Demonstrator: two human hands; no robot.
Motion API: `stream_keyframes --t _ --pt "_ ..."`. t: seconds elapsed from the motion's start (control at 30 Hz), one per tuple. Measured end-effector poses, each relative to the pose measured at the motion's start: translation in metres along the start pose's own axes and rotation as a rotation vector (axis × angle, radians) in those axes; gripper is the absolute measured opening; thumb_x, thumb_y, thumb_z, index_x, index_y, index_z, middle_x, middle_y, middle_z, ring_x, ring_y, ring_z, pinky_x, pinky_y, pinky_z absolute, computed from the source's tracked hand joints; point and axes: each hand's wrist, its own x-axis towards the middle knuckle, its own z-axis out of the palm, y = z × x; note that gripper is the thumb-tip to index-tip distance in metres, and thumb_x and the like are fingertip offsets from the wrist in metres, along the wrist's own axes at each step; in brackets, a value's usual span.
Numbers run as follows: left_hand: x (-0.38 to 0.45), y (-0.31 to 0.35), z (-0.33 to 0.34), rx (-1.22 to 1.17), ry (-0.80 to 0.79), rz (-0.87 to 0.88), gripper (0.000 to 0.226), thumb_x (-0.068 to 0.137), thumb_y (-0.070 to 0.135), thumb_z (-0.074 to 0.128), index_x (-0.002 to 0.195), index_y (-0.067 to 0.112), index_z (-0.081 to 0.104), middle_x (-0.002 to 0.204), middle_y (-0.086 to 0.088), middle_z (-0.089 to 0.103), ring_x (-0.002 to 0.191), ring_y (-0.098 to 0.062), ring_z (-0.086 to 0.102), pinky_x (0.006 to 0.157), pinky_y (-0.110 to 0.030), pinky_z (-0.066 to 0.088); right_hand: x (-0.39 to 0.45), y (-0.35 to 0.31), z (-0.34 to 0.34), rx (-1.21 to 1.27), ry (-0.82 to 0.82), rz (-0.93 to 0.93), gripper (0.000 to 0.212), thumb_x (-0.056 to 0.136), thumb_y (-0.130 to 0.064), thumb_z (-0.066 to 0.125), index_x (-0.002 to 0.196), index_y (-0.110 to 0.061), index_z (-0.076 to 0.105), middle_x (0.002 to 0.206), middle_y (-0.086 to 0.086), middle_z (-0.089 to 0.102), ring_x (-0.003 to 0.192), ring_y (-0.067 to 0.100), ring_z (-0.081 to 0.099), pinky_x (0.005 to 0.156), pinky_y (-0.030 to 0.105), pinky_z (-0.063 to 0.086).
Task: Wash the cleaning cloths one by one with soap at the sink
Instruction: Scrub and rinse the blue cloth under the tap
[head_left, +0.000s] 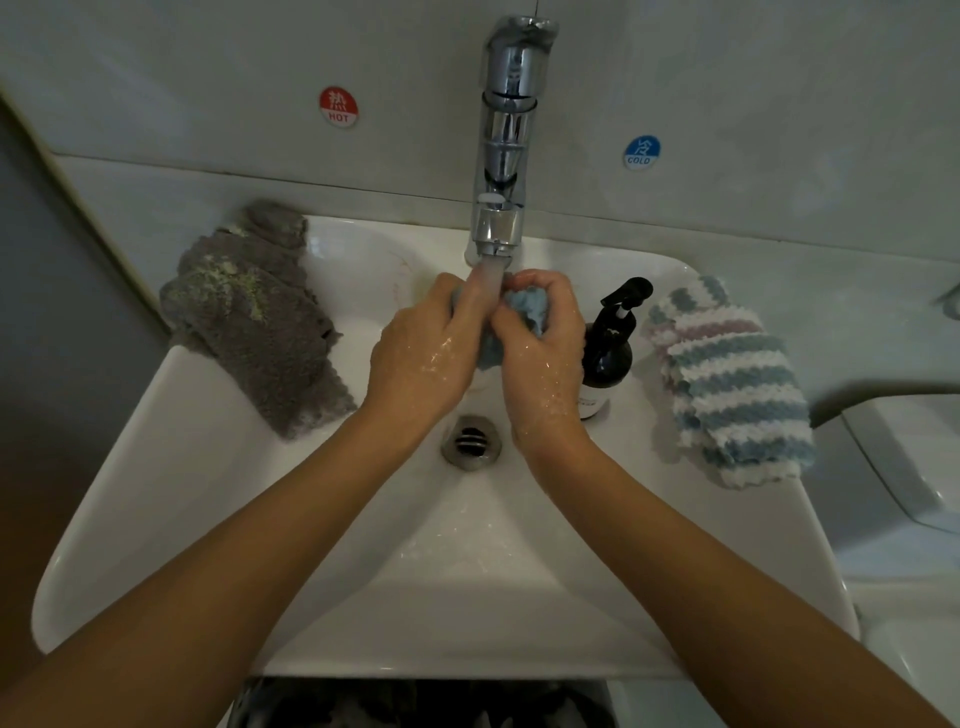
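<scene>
Both my hands hold a small light-blue cloth (524, 306) bunched up under the running tap (501, 156), above the white sink (208, 467). My left hand (426, 353) grips its left side and my right hand (545, 353) curls round its right side; both are wet. Water streams from the spout onto the cloth and my fingers. A grey cloth (254, 317) with pale stains lies over the sink's left rim. A blue, pink and white striped cloth (727, 379) lies on the right rim. A dark soap pump bottle (610, 348) stands just right of my right hand.
The drain (471, 441) sits below my hands in the basin. Red HOT (338, 106) and blue COLD (642, 152) stickers are on the wall behind the tap. A white fixture (909, 457) stands to the right. A dark container with cloths (415, 701) shows under the sink's front edge.
</scene>
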Motion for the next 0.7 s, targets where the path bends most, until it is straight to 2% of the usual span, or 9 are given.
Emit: stream_keyframes --t 0.1,0.23,0.33,0.4,0.5,0.57,0.63,0.7 --pt "-0.001 0.004 0.001 -0.215 0.082 -0.036 0.034 0.098 0.051 0.044 0.096 0.019 0.056 0.079 0.008 0.059 0.071 -0.005 0.058 0.058 -0.020 0.043 -0.003 0.000 0.001 0.064 -0.005 0.052 0.014 0.094 -0.009 0.057 0.103 -0.019 0.054 0.091 -0.007 0.059 0.076 -0.005 0.058 0.065 0.013 0.049" --pt "-0.007 0.004 0.004 -0.395 0.152 -0.018 0.016 0.095 0.032 0.058 0.105 0.021 0.053 0.091 0.009 0.060 0.080 -0.002 0.062 0.061 -0.014 0.052 -0.002 0.003 0.004 0.049 0.022 0.151 0.022 0.095 -0.039 0.058 0.110 -0.023 0.054 0.099 -0.007 0.064 0.087 0.000 0.065 0.070 0.018 0.054" --pt "-0.012 0.010 0.005 -0.499 0.150 -0.007 0.023 0.092 0.015 0.063 0.111 0.020 0.049 0.097 0.010 0.056 0.082 0.009 0.060 0.065 -0.009 0.050 0.002 0.003 0.005 0.031 0.004 0.310 0.028 0.098 -0.052 0.045 0.110 -0.028 0.053 0.107 -0.001 0.065 0.097 0.014 0.066 0.076 0.035 0.060" --pt "-0.013 0.012 0.005 -0.560 0.137 -0.003 0.033 0.089 0.000 0.061 0.114 0.017 0.047 0.100 0.011 0.053 0.083 0.015 0.057 0.063 -0.007 0.049 0.005 -0.001 0.003 0.050 -0.011 0.386 0.034 0.099 -0.056 0.036 0.113 -0.030 0.054 0.105 -0.004 0.064 0.095 0.012 0.064 0.072 0.035 0.059" --pt "-0.013 0.012 0.004 -0.623 0.112 -0.025 0.050 0.084 -0.011 0.058 0.123 0.018 0.043 0.109 0.012 0.051 0.098 0.004 0.057 0.069 -0.008 0.050 0.009 -0.008 0.000 0.069 -0.021 0.422 0.030 0.101 -0.052 0.035 0.114 -0.033 0.053 0.104 -0.007 0.062 0.090 0.008 0.061 0.061 0.030 0.056" --pt "-0.013 0.011 0.003 -0.622 0.104 -0.028 0.056 0.084 -0.010 0.059 0.127 0.021 0.041 0.112 0.012 0.050 0.101 0.001 0.056 0.073 -0.010 0.051 0.008 -0.008 0.000 0.045 -0.012 0.398 0.020 0.102 -0.038 0.045 0.119 -0.032 0.051 0.110 -0.004 0.061 0.094 0.011 0.062 0.059 0.030 0.058" --pt "-0.013 0.012 0.004 -0.624 0.112 -0.035 0.061 0.084 -0.008 0.061 0.132 0.022 0.038 0.116 0.009 0.050 0.101 0.000 0.056 0.077 -0.012 0.053 0.007 -0.005 0.000 0.031 0.027 0.366 0.026 0.099 -0.024 0.054 0.123 -0.030 0.049 0.114 -0.003 0.059 0.101 0.014 0.062 0.072 0.034 0.061" --pt "-0.012 0.011 0.003 -0.626 0.128 -0.069 0.064 0.083 -0.010 0.059 0.133 0.023 0.037 0.118 0.007 0.049 0.100 -0.003 0.056 0.076 -0.015 0.055 0.008 -0.005 -0.001 0.057 0.084 0.355 0.040 0.094 -0.010 0.058 0.129 -0.026 0.048 0.121 0.000 0.057 0.105 0.013 0.060 0.081 0.031 0.059"
